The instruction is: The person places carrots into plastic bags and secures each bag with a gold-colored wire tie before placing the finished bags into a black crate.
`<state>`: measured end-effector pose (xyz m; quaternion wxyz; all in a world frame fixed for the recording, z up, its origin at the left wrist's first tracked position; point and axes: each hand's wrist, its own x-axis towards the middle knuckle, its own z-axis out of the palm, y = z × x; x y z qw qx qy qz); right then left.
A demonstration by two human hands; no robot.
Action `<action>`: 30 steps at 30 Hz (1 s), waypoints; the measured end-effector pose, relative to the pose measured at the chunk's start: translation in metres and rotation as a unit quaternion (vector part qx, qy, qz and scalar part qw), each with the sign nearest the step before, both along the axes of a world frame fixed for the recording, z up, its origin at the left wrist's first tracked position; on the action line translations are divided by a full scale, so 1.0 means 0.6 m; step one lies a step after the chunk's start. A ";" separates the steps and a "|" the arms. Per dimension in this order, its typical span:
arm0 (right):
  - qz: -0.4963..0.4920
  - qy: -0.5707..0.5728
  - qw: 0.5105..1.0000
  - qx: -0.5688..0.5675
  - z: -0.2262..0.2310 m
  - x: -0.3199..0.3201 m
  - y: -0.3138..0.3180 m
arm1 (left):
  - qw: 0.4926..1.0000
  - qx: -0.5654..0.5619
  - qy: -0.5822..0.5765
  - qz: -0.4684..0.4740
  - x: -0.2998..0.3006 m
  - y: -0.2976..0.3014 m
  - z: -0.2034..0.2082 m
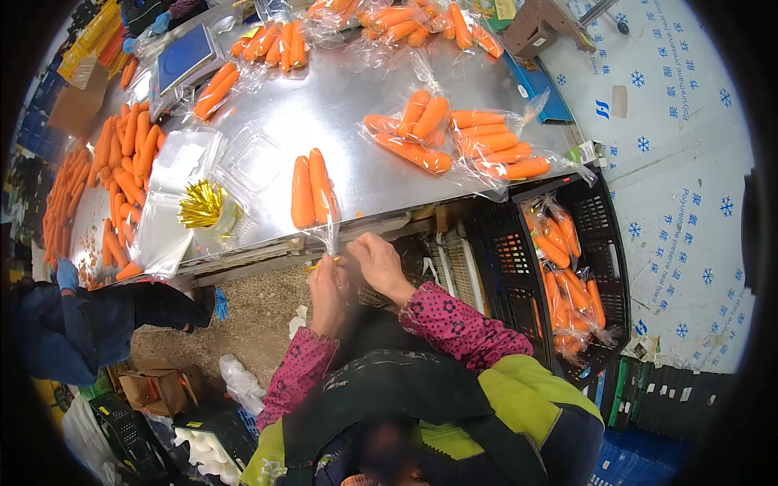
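Observation:
A clear plastic bag of carrots (313,191) lies at the near edge of the metal table (267,121), its twisted neck hanging toward me. My left hand (328,296) is closed round that neck, just off the edge. A short gold twist tie (316,266) shows at its fingertips. Close beside it, my right hand (378,264) has its fingers curled together; what they pinch is hidden. To the left, a bunch of gold twist ties (200,206) stands in a clear cup next to a stack of clear bags (162,232).
Loose carrots (130,150) are heaped at left, near a blue-topped scale (185,61). Bagged carrots (417,130) lie at right and along the back. A black crate (606,243) with bagged carrots stands at my right. Another person's dark sleeve (89,324) is at left.

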<state>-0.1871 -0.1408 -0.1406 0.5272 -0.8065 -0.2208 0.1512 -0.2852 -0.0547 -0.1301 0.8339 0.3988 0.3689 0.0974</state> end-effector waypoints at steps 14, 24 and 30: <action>0.203 -0.146 0.968 0.021 0.072 0.011 0.062 | 0.854 0.517 0.056 -0.008 -0.040 0.054 -0.031; 0.457 -0.123 0.855 0.212 0.068 0.090 0.117 | 0.955 0.152 -0.058 -0.249 -0.051 0.179 0.013; 0.513 -0.372 0.763 0.130 0.089 0.127 0.102 | 0.920 0.140 -0.047 -0.363 0.001 0.198 0.027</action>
